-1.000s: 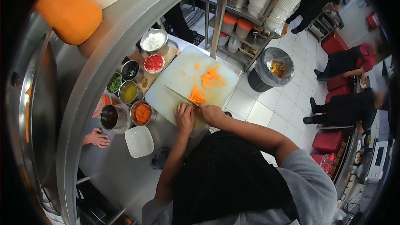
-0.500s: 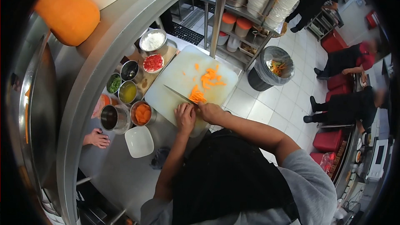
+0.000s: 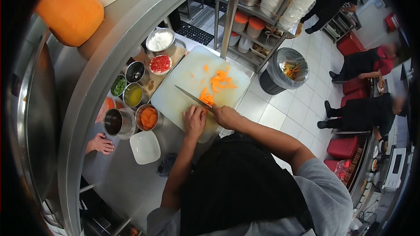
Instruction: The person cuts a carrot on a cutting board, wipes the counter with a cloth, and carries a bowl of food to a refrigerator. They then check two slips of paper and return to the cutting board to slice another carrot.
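My right hand [image 3: 227, 117] is closed round the handle of a kitchen knife [image 3: 191, 95], its blade slanting up and left over a white cutting board [image 3: 173, 85]. Beside the blade, my left hand [image 3: 194, 120] has its fingers curled down on a piece of carrot [image 3: 205, 111], mostly hidden under the fingertips. Cut carrot strips [image 3: 206, 97] lie against the far side of the blade. More carrot pieces [image 3: 220, 80] are scattered farther up the board. Left of the board, a metal container [image 3: 148, 118] holds carrot slices.
A square white bowl [image 3: 145, 147] stands near my left forearm. Metal containers of green herbs [image 3: 118, 85], yellow liquid [image 3: 133, 95], chopped red pieces [image 3: 160, 64] and white powder [image 3: 160, 41] line the board's left. Another person's hand [image 3: 103, 144] rests on the counter. A lined bin [image 3: 273, 83] stands right.
The knife and my right hand have shifted slightly right and away from my left fingers. A bit of carrot now shows at my left fingertips. The bowls and board stay put.
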Motion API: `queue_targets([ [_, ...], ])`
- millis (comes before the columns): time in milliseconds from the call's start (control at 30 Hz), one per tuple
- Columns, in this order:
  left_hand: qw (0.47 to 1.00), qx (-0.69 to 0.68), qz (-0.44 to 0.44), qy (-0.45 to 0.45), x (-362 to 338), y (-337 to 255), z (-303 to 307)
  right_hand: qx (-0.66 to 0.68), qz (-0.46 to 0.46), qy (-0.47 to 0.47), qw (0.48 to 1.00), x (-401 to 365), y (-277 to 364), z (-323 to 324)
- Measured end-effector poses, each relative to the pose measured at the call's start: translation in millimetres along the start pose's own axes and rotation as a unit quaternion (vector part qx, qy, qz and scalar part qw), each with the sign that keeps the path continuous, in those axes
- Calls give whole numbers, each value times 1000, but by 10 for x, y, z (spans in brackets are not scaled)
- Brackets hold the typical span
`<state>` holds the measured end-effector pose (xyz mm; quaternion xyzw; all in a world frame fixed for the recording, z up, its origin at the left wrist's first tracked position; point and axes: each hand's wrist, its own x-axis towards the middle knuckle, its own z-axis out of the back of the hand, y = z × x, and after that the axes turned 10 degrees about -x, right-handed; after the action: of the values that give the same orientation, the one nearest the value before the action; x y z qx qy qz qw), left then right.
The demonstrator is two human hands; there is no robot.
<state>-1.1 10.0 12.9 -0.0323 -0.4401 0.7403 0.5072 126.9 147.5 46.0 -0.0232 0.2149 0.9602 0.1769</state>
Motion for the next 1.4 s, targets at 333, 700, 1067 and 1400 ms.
queue_targets([
  [333, 1000, 3, 3, -16, -26, 18, -48, -75, 5, -14, 997, 45, 54, -113],
  [700, 1000, 8, 0, -21, -24, 49, -74, -147, 8, -20, 989, 117, 103, -244],
  [1067, 999, 5, -20, -37, -51, 58, -95, -112, -15, 14, 993, 118, 167, -177],
  [1400, 999, 12, -19, -36, -61, 61, -83, -115, -3, -10, 993, 140, 134, -262],
])
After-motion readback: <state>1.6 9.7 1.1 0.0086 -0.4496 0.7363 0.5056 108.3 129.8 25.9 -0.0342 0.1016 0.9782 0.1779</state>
